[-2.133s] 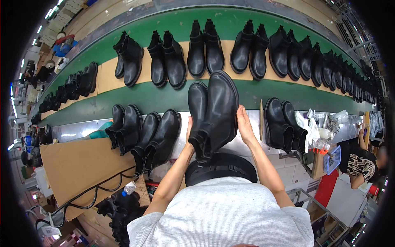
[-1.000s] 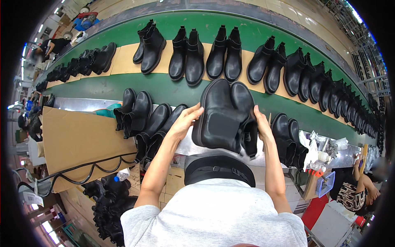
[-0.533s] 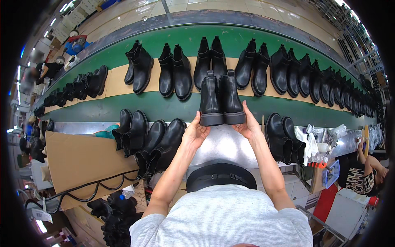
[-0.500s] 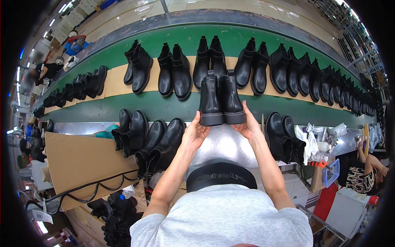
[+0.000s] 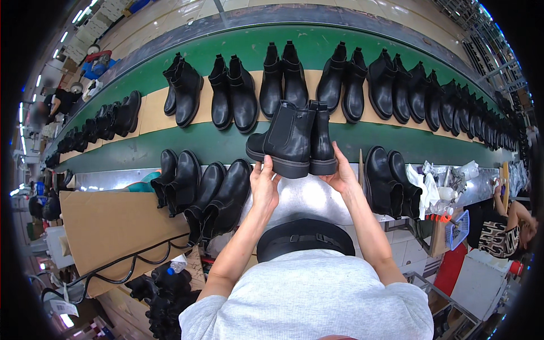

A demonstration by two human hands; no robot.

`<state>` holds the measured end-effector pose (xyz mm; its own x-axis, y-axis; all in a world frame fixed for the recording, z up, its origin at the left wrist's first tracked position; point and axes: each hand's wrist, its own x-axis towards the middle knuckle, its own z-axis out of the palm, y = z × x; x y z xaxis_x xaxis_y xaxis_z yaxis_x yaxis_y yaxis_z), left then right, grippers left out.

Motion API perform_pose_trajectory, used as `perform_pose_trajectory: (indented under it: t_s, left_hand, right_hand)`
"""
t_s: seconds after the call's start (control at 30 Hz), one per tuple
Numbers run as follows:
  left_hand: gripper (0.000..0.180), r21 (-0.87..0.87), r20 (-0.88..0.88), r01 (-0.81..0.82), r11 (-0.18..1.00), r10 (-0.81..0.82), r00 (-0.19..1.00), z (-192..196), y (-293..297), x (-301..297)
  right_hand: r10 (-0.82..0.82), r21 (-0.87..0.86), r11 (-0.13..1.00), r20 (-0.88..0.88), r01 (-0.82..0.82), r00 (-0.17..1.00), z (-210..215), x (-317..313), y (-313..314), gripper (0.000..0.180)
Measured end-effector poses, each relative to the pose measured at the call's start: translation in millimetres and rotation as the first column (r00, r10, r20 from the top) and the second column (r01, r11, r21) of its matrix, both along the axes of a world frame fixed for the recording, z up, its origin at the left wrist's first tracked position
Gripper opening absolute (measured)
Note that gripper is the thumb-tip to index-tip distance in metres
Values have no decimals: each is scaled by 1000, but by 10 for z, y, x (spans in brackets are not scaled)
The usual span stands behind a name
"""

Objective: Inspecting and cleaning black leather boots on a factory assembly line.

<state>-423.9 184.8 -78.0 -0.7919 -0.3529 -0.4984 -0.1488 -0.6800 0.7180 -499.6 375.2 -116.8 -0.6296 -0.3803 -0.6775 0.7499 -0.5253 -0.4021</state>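
In front of me, two black Chelsea boots are held upright side by side. My left hand [image 5: 265, 182] is closed on the thick sole of the left Chelsea boot [image 5: 297, 139], which is turned so that its elastic side panel shows and its toe points left. The right Chelsea boot [image 5: 322, 141] has its heel toward me, and my right hand [image 5: 343, 173] grips it low at the sole. Behind them a pair of black boots [image 5: 271, 82] stands on the brown cardboard strip [image 5: 314, 80].
A long row of boots [image 5: 385, 85] runs along the green bench [image 5: 238, 39]. More boots lie nearer, at left [image 5: 229, 195] and right [image 5: 377, 178], on a metal ledge. A cardboard sheet [image 5: 113, 226] is at left. Another person [image 5: 501, 226] is at the far right.
The left Chelsea boot has swung from heel-on to side-on, its toe now pointing left. My left hand has shifted slightly along its sole, while the right boot has turned only a little.
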Motion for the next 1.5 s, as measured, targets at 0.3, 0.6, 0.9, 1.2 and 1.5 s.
perform_pose_trajectory:
  t_s: [0.3, 0.6, 0.9, 1.2, 1.5]
  left_hand:
    - [43, 89, 269, 265, 960, -279, 922, -888, -547, 380]
    - [123, -396, 845, 874, 283, -259, 467, -717, -558, -207]
    - [83, -437, 877, 892, 114, -165, 451, -877, -574, -377]
    - [54, 215, -39, 442, 871, -445, 895, -519, -741, 129]
    - [48, 280, -363, 579, 766, -475, 802, 319, -250, 265]
  right_hand:
    - [246, 142, 964, -135, -227, 960, -583, 339, 349, 38]
    - [839, 910, 357, -213, -212, 501, -160, -73, 1, 83]
    - [893, 969, -119, 201, -218, 403, -458, -327, -279, 95]
    - [234, -384, 876, -189, -291, 954, 137, 76, 248, 47]
    - [100, -597, 761, -280, -254, 955, 335, 200, -67, 61]
